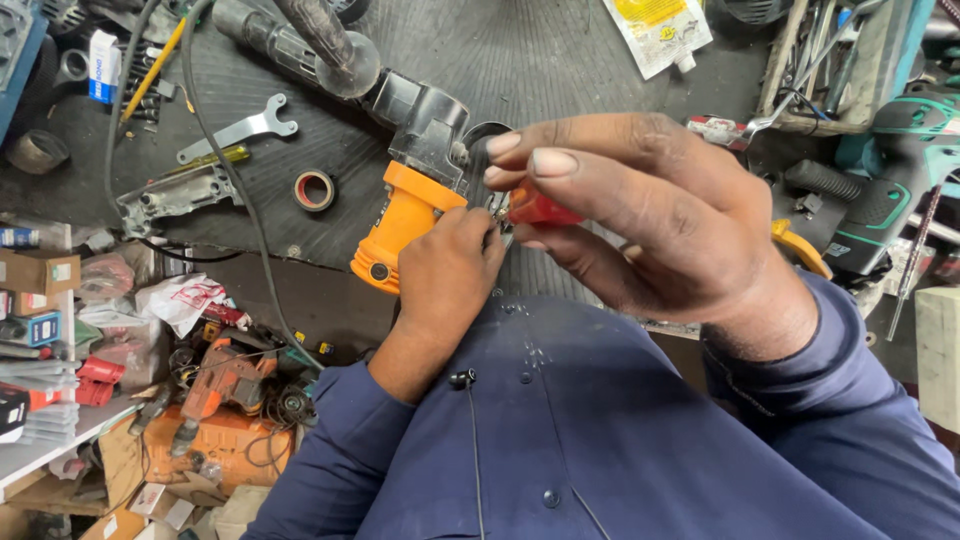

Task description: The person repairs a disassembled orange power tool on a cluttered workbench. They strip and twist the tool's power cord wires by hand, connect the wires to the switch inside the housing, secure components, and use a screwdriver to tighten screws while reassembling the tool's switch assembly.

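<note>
Up close, the right hand (650, 220) pinches the small red plastic handle of a tool (540, 208) between thumb and fingertips, its tip hidden where it meets the orange-and-black power tool body (410, 215), while the left hand (448, 275) closes around the near end of that orange housing and steadies it just above the dark blue shirt (600, 430). Farther out on the ribbed black bench mat (530, 50) lie a roll of tape (314, 190) and a flat grey metal spanner (240, 130) to the left, a black cable (215, 140) looping past them, and a green-and-black power tool (890, 190) at the right edge.
</note>
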Demonstrator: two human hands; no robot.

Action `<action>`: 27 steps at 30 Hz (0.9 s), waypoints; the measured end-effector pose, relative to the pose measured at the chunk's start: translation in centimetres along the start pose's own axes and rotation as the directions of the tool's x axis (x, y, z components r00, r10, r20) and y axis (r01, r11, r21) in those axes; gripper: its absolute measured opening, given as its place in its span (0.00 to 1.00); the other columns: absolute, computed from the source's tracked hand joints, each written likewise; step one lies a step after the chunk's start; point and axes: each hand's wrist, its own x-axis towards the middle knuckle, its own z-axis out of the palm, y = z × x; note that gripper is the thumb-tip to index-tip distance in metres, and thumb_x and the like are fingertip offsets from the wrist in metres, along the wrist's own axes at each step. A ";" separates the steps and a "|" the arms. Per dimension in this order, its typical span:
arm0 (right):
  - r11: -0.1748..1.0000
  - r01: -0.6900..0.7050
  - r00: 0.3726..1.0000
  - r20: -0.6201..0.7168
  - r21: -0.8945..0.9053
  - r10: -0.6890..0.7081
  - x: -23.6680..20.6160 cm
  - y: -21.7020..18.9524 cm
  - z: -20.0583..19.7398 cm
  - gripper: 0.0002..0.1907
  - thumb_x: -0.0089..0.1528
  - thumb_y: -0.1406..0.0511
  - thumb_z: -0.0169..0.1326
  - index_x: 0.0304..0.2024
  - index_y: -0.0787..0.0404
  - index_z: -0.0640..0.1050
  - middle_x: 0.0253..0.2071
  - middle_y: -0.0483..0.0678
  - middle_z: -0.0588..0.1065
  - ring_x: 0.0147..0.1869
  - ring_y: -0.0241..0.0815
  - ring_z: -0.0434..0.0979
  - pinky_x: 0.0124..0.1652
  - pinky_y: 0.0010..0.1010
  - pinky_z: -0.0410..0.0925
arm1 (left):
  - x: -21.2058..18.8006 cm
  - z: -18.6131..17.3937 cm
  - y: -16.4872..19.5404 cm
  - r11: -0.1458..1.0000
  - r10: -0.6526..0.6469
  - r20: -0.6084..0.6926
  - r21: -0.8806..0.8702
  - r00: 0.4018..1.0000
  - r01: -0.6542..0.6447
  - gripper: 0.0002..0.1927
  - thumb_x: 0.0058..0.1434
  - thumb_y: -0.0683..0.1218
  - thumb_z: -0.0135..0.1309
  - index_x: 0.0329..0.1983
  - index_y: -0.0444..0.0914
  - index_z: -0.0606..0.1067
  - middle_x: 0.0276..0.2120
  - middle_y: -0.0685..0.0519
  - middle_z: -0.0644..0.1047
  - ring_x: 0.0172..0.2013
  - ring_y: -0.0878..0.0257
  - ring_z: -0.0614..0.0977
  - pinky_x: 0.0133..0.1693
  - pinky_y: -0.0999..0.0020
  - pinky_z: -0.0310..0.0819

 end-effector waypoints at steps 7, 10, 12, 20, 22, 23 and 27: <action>0.999 -0.004 1.000 -0.006 -0.043 0.004 -0.8 0.4 0.3 0.26 0.67 0.77 0.62 0.63 0.66 0.65 0.56 0.63 0.73 0.57 0.52 0.82 0.54 0.33 0.79 | 0.1 0.0 0.1 1.000 0.010 -0.007 0.009 1.000 -0.010 0.07 0.61 0.47 0.60 0.31 0.41 0.75 0.29 0.49 0.76 0.27 0.46 0.79 0.28 0.50 0.72; 0.999 -0.005 1.000 -0.007 -0.049 0.005 -0.9 0.4 0.2 0.26 0.69 0.77 0.62 0.64 0.65 0.64 0.58 0.62 0.73 0.59 0.51 0.82 0.54 0.31 0.79 | 0.1 0.0 0.1 1.000 0.013 -0.008 -0.005 1.000 -0.013 0.08 0.61 0.47 0.60 0.31 0.40 0.74 0.29 0.49 0.76 0.27 0.46 0.79 0.28 0.51 0.72; 0.999 -0.010 1.000 -0.009 -0.048 0.010 -0.9 0.3 0.3 0.26 0.69 0.76 0.62 0.65 0.65 0.64 0.58 0.62 0.72 0.59 0.51 0.82 0.55 0.31 0.79 | 0.1 -0.1 0.1 1.000 0.015 -0.011 -0.011 1.000 -0.015 0.08 0.61 0.46 0.60 0.31 0.40 0.74 0.29 0.50 0.76 0.27 0.46 0.79 0.28 0.51 0.72; 1.000 -0.004 1.000 -0.020 -0.029 0.003 -0.8 0.4 0.5 0.27 0.68 0.76 0.62 0.64 0.67 0.63 0.57 0.63 0.72 0.59 0.52 0.82 0.57 0.35 0.78 | 0.1 -0.1 0.1 1.000 0.017 -0.008 0.007 1.000 -0.017 0.08 0.61 0.46 0.60 0.31 0.40 0.74 0.29 0.50 0.76 0.27 0.46 0.80 0.28 0.51 0.72; 0.999 -0.007 1.000 -0.017 -0.037 0.006 -0.7 0.4 0.6 0.26 0.68 0.76 0.62 0.63 0.67 0.64 0.57 0.63 0.72 0.58 0.51 0.82 0.56 0.35 0.78 | 0.0 0.0 -0.1 1.000 0.019 -0.013 0.003 1.000 -0.019 0.08 0.61 0.47 0.60 0.31 0.40 0.74 0.29 0.50 0.76 0.27 0.47 0.80 0.28 0.51 0.72; 0.999 -0.010 1.000 -0.015 -0.042 0.009 -0.7 0.4 0.5 0.25 0.68 0.77 0.62 0.62 0.67 0.65 0.57 0.63 0.73 0.58 0.51 0.82 0.54 0.34 0.77 | -0.1 0.1 -0.1 1.000 0.020 -0.016 0.001 1.000 -0.020 0.08 0.61 0.47 0.60 0.31 0.41 0.74 0.29 0.50 0.76 0.27 0.47 0.80 0.28 0.51 0.72; 0.996 0.074 0.997 -0.006 -0.048 -0.074 -0.1 0.7 0.8 0.21 0.66 0.76 0.64 0.58 0.69 0.70 0.53 0.64 0.75 0.54 0.51 0.83 0.49 0.34 0.79 | -0.4 0.5 -0.6 1.000 -0.019 0.016 -0.013 1.000 0.019 0.08 0.57 0.47 0.61 0.34 0.40 0.75 0.30 0.48 0.77 0.29 0.45 0.81 0.30 0.50 0.73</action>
